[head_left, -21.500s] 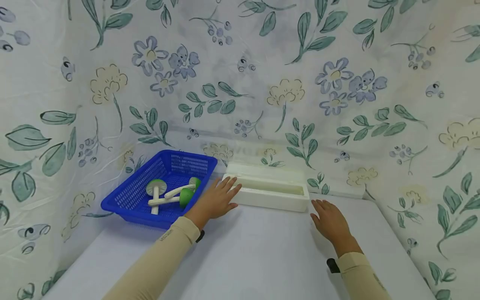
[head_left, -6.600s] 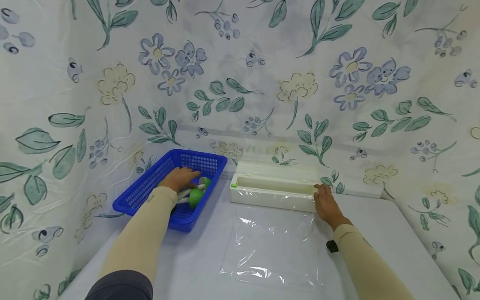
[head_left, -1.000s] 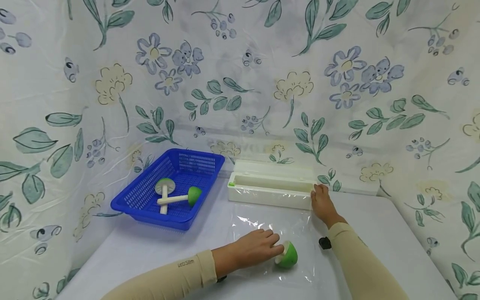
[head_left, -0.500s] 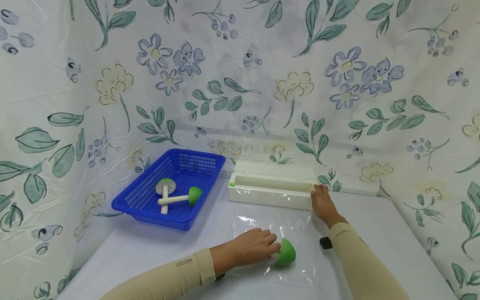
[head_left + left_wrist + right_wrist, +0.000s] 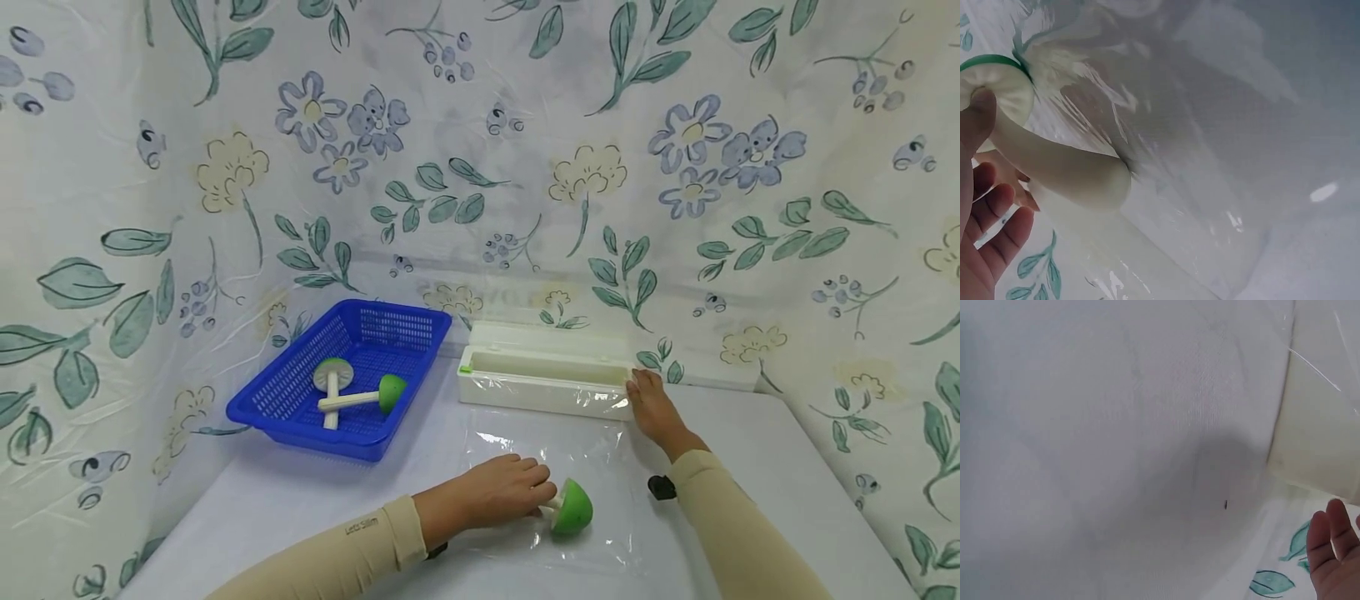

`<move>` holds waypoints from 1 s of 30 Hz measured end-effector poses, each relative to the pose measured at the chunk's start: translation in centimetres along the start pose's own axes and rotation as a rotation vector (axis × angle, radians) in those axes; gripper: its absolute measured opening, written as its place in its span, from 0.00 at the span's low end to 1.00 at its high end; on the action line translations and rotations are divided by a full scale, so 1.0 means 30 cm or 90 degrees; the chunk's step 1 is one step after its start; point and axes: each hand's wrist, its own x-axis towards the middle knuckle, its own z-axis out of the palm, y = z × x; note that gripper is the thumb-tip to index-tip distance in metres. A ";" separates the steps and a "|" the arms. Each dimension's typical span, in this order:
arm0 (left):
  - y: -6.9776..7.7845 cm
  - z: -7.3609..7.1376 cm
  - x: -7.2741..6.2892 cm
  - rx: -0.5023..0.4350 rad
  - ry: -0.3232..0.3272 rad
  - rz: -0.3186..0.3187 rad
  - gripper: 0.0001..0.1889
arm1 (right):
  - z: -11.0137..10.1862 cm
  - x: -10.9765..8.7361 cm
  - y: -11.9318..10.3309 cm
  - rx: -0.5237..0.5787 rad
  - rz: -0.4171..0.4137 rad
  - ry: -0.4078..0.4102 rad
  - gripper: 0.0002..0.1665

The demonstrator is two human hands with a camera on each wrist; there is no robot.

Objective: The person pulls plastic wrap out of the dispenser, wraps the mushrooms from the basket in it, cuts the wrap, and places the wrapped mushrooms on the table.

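Tabletop [image 5: 750, 458] spreads beside the right hand [image 5: 658, 410], outstretched at the box end [image 5: 615, 405]; left hand [image 5: 497, 493] pinches a mushroom [image 5: 574, 507].

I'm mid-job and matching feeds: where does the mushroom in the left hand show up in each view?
Head: lower part, right of centre; the mushroom, held by the left hand.
Left wrist: left side; its cap cut off by the frame edge, its stem reaching toward the middle.
Right wrist: not in it.
Shared landmark: leaf-print backdrop, lower left in left wrist, bottom right in right wrist.
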 end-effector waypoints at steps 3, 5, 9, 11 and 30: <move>0.000 -0.013 -0.008 0.002 -0.003 0.004 0.16 | -0.019 -0.019 -0.010 -0.018 0.010 0.018 0.34; -0.002 -0.022 -0.019 0.000 -0.002 0.002 0.15 | -0.032 -0.039 -0.024 -0.042 0.007 0.031 0.33; -0.010 -0.042 -0.056 -0.008 -0.001 -0.012 0.14 | -0.058 -0.100 -0.058 -0.103 -0.041 0.054 0.29; -0.014 -0.054 -0.081 -0.010 -0.003 -0.018 0.14 | -0.070 -0.144 -0.076 -0.124 -0.079 0.064 0.26; 0.041 -0.079 -0.269 -0.163 -0.076 0.008 0.14 | -0.010 -0.542 -0.159 -0.102 -0.409 -0.188 0.20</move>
